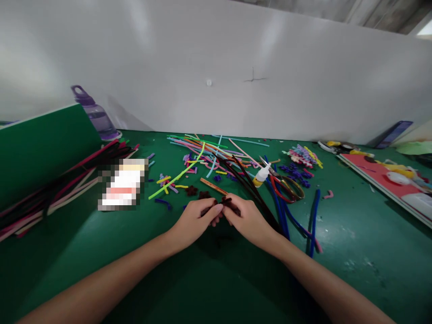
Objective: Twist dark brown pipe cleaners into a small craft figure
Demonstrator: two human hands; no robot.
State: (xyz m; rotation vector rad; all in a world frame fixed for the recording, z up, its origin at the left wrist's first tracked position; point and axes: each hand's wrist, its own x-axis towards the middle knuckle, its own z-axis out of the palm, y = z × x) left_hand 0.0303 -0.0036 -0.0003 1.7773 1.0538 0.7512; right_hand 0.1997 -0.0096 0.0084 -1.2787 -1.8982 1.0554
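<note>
My left hand (196,218) and my right hand (245,217) meet over the near middle of the green table (162,283). Between their fingertips they pinch a dark brown pipe cleaner (227,201), partly hidden by the fingers. Just beyond my hands lie small brown pipe-cleaner flowers (191,191) and a thin brownish-orange stick (213,186). Long dark brown pipe cleaners (258,198) run past my right wrist. A small white glue bottle with a yellow label (262,176) stands tilted beyond my right hand, next to red-and-gold-handled scissors (286,187).
Colourful pipe cleaners (189,146) are heaped at the back. Blue ones (315,216) lie right, near a pile of pastel twisted pieces (302,155). A red board (371,175) holds items far right. A purple bottle (97,114) and a pipe-cleaner bundle (50,198) are left. A white wall closes the back.
</note>
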